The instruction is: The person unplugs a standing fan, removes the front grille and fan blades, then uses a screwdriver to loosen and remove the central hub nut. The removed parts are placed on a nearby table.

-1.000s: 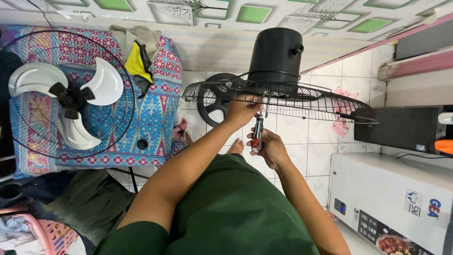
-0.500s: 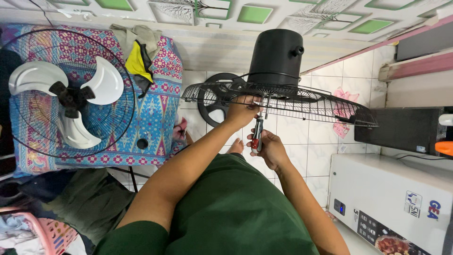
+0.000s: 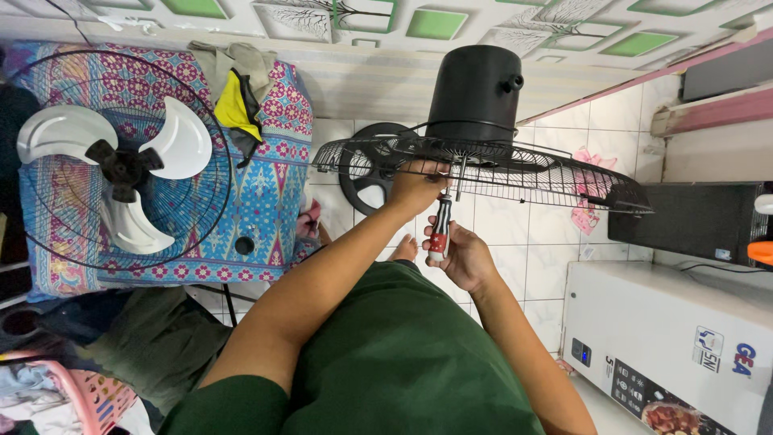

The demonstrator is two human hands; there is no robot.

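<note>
Little has shifted since the earlier frame; both hands hold position. Left hand [image 3: 415,187]: grip clenched on wire fan guard [image 3: 483,165], at 12 o'clock. Right hand [image 3: 463,254]: grip grasping red-handled screwdriver [image 3: 439,229], upright, tip under black motor housing [image 3: 477,93].

Head view, close above hands [image 3: 439,221]

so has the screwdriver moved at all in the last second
No. The screwdriver sits at the same spot under the fan guard, beside the black motor housing.
</note>
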